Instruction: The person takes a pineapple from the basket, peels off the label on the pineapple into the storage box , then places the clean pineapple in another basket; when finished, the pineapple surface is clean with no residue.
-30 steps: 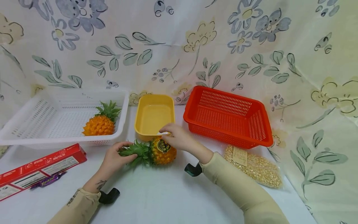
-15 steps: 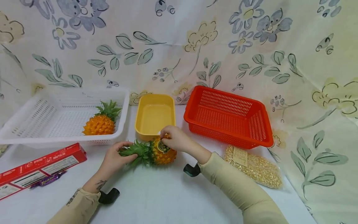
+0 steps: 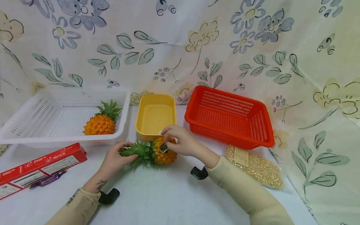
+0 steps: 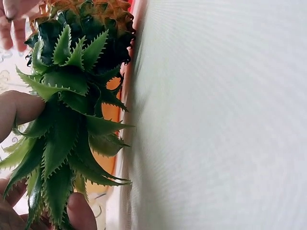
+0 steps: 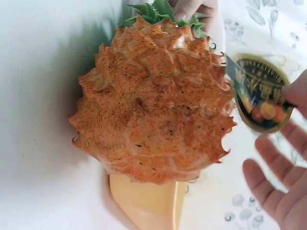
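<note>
A small orange pineapple with a green crown lies on its side on the white table, in front of the yellow tray. My left hand holds the crown between thumb and fingers. At the fruit's body, my right hand pinches the edge of a black and gold label. In the right wrist view the label stands out from the spiky skin, its near edge against the fruit and its far edge under my thumb. The other fingers of that hand are spread loosely.
Behind the pineapple stands the yellow tray. A white basket at left holds another pineapple. The red basket stands at right, a bag of corn kernels before it. A red box and a purple-wrapped candy lie at left.
My right hand has gone from reaching over the label to pinching it, then drawn slightly right, lifting the label from the skin. The left hand and the pineapple have stayed put.
</note>
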`<state>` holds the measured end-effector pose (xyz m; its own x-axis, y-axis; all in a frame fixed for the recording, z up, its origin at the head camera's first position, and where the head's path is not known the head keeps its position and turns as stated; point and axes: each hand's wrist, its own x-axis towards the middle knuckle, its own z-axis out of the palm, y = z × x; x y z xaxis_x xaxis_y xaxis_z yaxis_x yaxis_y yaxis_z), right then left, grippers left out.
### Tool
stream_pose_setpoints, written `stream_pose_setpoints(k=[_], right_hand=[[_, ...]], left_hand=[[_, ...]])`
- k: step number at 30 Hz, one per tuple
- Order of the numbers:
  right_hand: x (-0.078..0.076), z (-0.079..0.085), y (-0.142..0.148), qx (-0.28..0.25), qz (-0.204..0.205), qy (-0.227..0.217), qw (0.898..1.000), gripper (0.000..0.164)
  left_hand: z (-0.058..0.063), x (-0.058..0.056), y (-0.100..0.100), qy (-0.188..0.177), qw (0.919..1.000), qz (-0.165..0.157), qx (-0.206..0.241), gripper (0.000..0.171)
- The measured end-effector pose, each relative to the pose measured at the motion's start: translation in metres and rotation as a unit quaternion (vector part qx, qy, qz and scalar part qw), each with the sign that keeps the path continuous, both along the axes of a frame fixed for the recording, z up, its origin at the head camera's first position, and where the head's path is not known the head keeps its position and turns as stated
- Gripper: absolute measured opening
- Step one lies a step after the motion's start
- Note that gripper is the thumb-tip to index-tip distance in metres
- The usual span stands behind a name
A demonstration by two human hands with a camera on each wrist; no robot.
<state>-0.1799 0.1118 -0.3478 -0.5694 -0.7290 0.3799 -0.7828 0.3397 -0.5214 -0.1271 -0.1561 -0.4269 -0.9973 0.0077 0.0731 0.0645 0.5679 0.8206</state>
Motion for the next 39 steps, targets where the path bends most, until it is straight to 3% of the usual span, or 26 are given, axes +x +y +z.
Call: stream_pose_setpoints(k=[7, 11, 15, 18, 21, 26, 33, 39], right_hand=[[0.003, 0.010, 0.009, -0.042, 0.060, 0.020, 0.997, 0.010], [-0.006, 0.025, 0.008, -0.054, 0.021, 0.040, 0.998, 0.007], [-0.024, 0.041, 0.003, -0.007, -0.047, 0.085, 0.995, 0.013], [-0.041, 0.049, -0.005, 0.066, -0.091, 0.122, 0.986, 0.020], [-0.057, 0.052, -0.014, 0.143, -0.127, 0.146, 0.971, 0.024], [-0.082, 0.043, -0.028, 0.229, -0.167, 0.150, 0.947, 0.024], [-0.100, 0.027, -0.044, 0.314, -0.185, 0.133, 0.922, 0.021], [-0.106, 0.022, -0.052, 0.325, -0.219, 0.139, 0.909, 0.017]], left_hand=[[0.001, 0.000, 0.000, -0.007, 1.0000, 0.003, 0.002, 0.043], [0.002, 0.001, 0.000, 0.010, 0.9999, 0.000, 0.003, 0.043], [0.003, 0.001, 0.001, 0.024, 0.9997, -0.001, 0.001, 0.042], [0.003, 0.001, 0.001, 0.019, 0.9998, 0.000, 0.002, 0.043], [0.004, 0.002, 0.001, 0.010, 0.9999, 0.002, 0.005, 0.044], [0.003, 0.002, 0.001, 0.008, 0.9999, 0.002, 0.008, 0.045], [0.001, 0.001, 0.001, 0.014, 0.9999, -0.004, 0.005, 0.043], [-0.002, 0.001, 0.000, 0.008, 1.0000, -0.004, -0.002, 0.043]])
